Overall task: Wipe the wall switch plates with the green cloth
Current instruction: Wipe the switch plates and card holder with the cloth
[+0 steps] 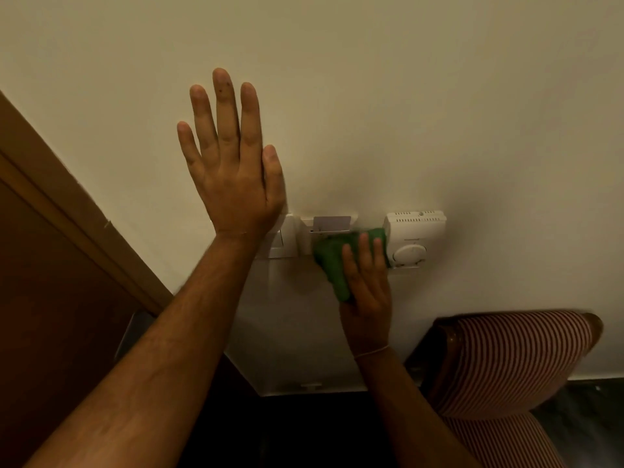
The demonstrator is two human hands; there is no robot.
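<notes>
Green cloth (332, 265): bunched, long axis slanting down-right, pressed on white card-slot plate (329, 228)
Right hand (366, 292): fingers grasping cloth
Left hand (233, 163): fingers spread flat on wall

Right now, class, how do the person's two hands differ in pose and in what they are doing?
The left hand is spread open and flat, empty; the right hand presses the green cloth. The left hand is raised above the switch plate; the right hand sits lower, beside the thermostat. Both are bare.

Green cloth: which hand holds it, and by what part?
The right hand presses the bunched green cloth against the wall, gripping its lower right side. The left hand holds nothing.
</notes>
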